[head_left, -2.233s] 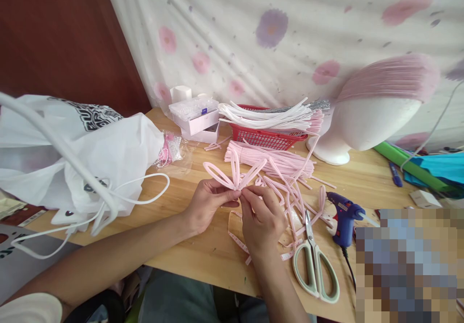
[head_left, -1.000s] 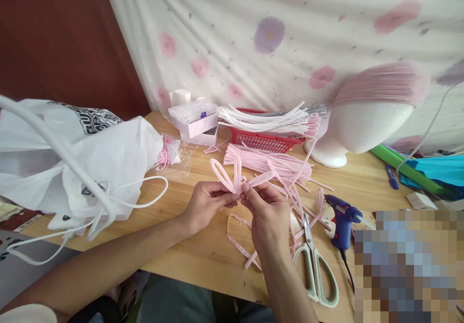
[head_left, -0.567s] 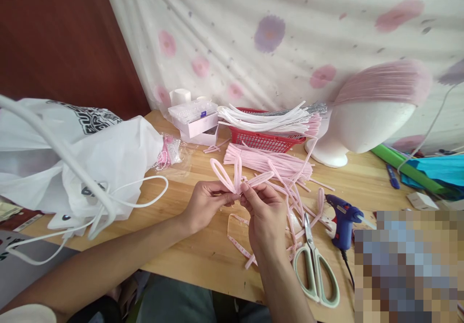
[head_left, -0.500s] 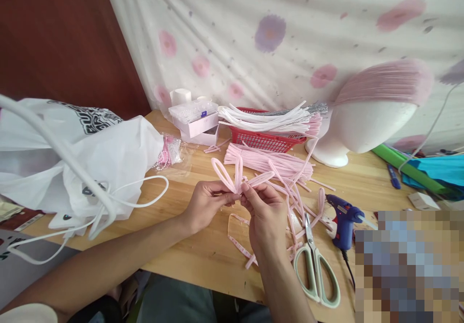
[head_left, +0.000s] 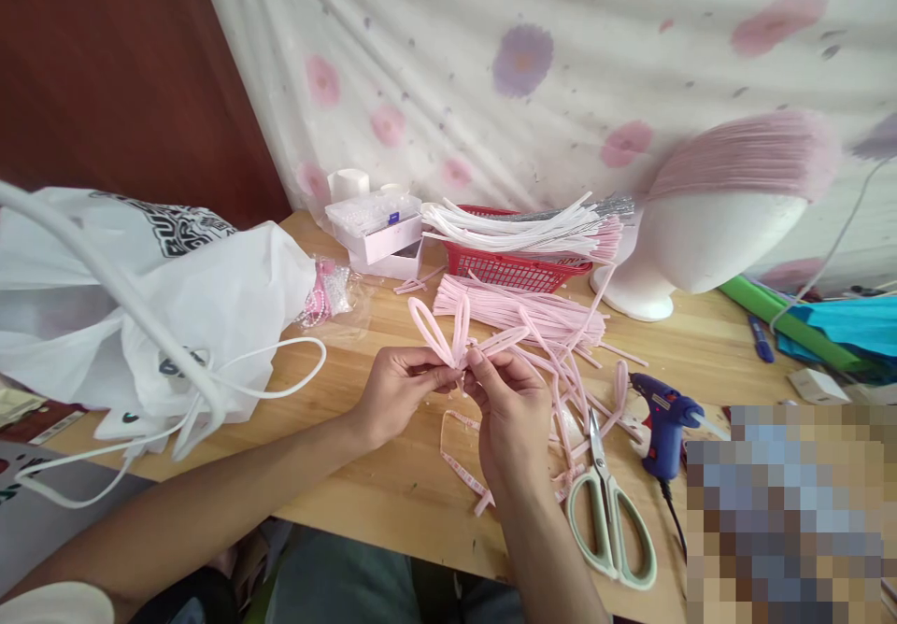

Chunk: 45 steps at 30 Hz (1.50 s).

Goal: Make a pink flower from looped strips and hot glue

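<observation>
Pink looped piece (head_left: pixel 458 355), held above table (head_left: pixel 382 498), as I view remotely: left hand (head_left: pixel 399 395) pinching gathered base; right hand (head_left: pixel 511 414) pinching beside it, exact contact partly hidden. I judge it light, soft-surfaced, bendable, loops easily crushed; best grasp, base.

Two hands (head_left: pixel 403 395), three held pink loops (head_left: pixel 458 330)
One pair of scissors (head_left: pixel 601 468), one glue gun (head_left: pixel 664 418), one red basket (head_left: pixel 519 271), one mannequin head (head_left: pixel 715 241), one blue marker (head_left: pixel 761 338).

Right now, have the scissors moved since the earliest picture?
No: judged against the blue glue gun, the scissors lie in the same spot, pointing the same way.
</observation>
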### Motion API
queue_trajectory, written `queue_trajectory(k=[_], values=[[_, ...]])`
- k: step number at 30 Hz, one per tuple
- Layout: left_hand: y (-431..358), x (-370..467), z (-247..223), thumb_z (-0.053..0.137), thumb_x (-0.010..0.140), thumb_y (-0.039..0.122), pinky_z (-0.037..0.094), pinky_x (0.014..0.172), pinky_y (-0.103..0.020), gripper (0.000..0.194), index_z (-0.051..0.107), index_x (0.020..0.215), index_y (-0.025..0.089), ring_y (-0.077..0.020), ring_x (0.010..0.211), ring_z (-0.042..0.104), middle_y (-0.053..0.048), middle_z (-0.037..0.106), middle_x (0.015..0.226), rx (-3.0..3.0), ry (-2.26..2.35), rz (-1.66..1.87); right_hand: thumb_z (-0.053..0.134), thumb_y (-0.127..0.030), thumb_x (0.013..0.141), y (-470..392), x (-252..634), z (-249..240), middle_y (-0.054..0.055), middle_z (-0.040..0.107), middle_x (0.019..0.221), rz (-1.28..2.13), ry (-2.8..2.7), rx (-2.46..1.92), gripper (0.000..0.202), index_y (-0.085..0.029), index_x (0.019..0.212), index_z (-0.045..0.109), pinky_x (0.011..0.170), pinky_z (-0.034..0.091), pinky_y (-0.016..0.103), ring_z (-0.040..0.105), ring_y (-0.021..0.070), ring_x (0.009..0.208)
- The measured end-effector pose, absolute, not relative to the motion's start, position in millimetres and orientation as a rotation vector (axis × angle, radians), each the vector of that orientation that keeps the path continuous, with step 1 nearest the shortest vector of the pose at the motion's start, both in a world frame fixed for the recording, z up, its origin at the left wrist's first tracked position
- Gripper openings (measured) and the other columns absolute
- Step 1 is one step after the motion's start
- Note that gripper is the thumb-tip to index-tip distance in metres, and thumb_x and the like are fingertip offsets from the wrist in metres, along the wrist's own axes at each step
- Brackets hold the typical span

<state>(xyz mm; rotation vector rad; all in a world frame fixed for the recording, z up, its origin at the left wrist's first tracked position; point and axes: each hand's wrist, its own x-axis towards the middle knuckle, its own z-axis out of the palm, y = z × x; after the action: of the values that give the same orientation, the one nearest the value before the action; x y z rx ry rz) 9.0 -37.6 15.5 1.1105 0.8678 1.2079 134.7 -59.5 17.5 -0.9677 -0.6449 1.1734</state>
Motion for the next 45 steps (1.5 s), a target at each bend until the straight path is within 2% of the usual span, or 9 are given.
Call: queue_trajectory(k=[5, 12, 18, 24, 27, 31, 36, 40, 45], values=[[-37.6, 9.9, 9.1, 0.086, 0.071, 0.033, 0.061, 0.075, -0.027, 0.017, 0.084, 0.081, 0.019, -0.0150, 0.073, 0.070, -0.003, 0.079, 0.078, 1.106, 0.818, 1.238, 0.091, -0.033, 0.064, -60.3, 133.4, 21.7, -0.001, 0.067, 0.064, 1.232, -0.600, -0.946, 0.023, -0.018, 0.067, 0.075, 0.062, 0.050, 0.022, 0.057, 0.0087, 0.059], [-38.7, 7.7, 5.6, 0.078, 0.082, 0.034, 0.062, 0.085, -0.033, 0.021, 0.084, 0.094, 0.018, -0.0201, 0.087, 0.073, -0.005, 0.081, 0.093, 1.239, 0.816, 1.218, 0.091, -0.032, 0.064, -59.5, 133.9, 21.7, 0.000, 0.069, 0.067, 1.221, -0.596, -0.944, 0.022, -0.017, 0.070, 0.076, 0.063, 0.052, 0.023, 0.059, 0.0093, 0.061], [-39.1, 9.8, 10.8, 0.081, 0.077, 0.038, 0.061, 0.091, -0.039, 0.027, 0.083, 0.093, 0.015, -0.0230, 0.088, 0.074, -0.007, 0.081, 0.093, 1.217, 0.833, 1.203, 0.090, -0.033, 0.064, -59.5, 133.0, 21.6, 0.000, 0.069, 0.069, 1.207, -0.594, -0.962, 0.022, -0.018, 0.071, 0.075, 0.064, 0.052, 0.024, 0.059, 0.0101, 0.062], [-38.9, 10.0, 12.2, 0.080, 0.079, 0.028, 0.058, 0.092, -0.034, 0.026, 0.080, 0.102, 0.016, -0.0211, 0.092, 0.074, -0.007, 0.080, 0.094, 1.178, 0.792, 1.164, 0.089, -0.033, 0.064, -60.0, 134.6, 26.1, -0.001, 0.068, 0.070, 1.222, -0.587, -0.938, 0.022, -0.019, 0.070, 0.074, 0.064, 0.051, 0.023, 0.059, 0.0099, 0.064], [-38.1, 8.5, 9.1, 0.078, 0.081, 0.029, 0.059, 0.086, -0.031, 0.028, 0.079, 0.106, 0.016, -0.0189, 0.086, 0.072, -0.008, 0.078, 0.095, 1.205, 0.809, 1.130, 0.090, -0.033, 0.063, -59.8, 135.5, 27.4, -0.001, 0.067, 0.068, 1.241, -0.568, -0.919, 0.022, -0.018, 0.069, 0.075, 0.063, 0.051, 0.023, 0.058, 0.0093, 0.063], [-36.0, 6.8, 6.6, 0.078, 0.081, 0.036, 0.059, 0.074, -0.028, 0.026, 0.081, 0.097, 0.016, -0.0172, 0.082, 0.068, -0.010, 0.074, 0.102, 1.286, 0.856, 1.151, 0.090, -0.032, 0.063, -58.2, 136.3, 25.7, -0.001, 0.066, 0.067, 1.274, -0.555, -0.906, 0.023, -0.017, 0.069, 0.074, 0.060, 0.050, 0.021, 0.057, 0.0091, 0.062], [-35.2, 7.0, 10.2, 0.079, 0.080, 0.041, 0.053, 0.062, -0.023, 0.026, 0.082, 0.086, 0.015, -0.0114, 0.063, 0.061, -0.005, 0.071, 0.080, 1.349, 0.893, 1.158, 0.092, -0.033, 0.060, -57.0, 135.5, 25.2, -0.001, 0.065, 0.067, 1.293, -0.536, -0.921, 0.026, -0.017, 0.068, 0.073, 0.057, 0.050, 0.020, 0.057, 0.0091, 0.061], [-36.4, 7.8, 11.4, 0.078, 0.080, 0.044, 0.054, 0.063, -0.025, 0.029, 0.082, 0.082, 0.015, -0.0125, 0.063, 0.061, -0.004, 0.071, 0.074, 1.346, 0.899, 1.166, 0.092, -0.035, 0.059, -57.8, 134.5, 25.5, -0.001, 0.065, 0.065, 1.302, -0.527, -0.923, 0.027, -0.018, 0.067, 0.073, 0.056, 0.049, 0.020, 0.057, 0.0092, 0.060], [-35.9, 7.4, 10.5, 0.077, 0.081, 0.045, 0.056, 0.065, -0.026, 0.030, 0.082, 0.085, 0.016, -0.0139, 0.064, 0.063, -0.005, 0.072, 0.076, 1.376, 0.910, 1.194, 0.089, -0.039, 0.064, -59.5, 133.3, 24.2, -0.001, 0.064, 0.065, 1.278, -0.565, -0.932, 0.027, -0.018, 0.068, 0.074, 0.058, 0.050, 0.022, 0.056, 0.0094, 0.060]])
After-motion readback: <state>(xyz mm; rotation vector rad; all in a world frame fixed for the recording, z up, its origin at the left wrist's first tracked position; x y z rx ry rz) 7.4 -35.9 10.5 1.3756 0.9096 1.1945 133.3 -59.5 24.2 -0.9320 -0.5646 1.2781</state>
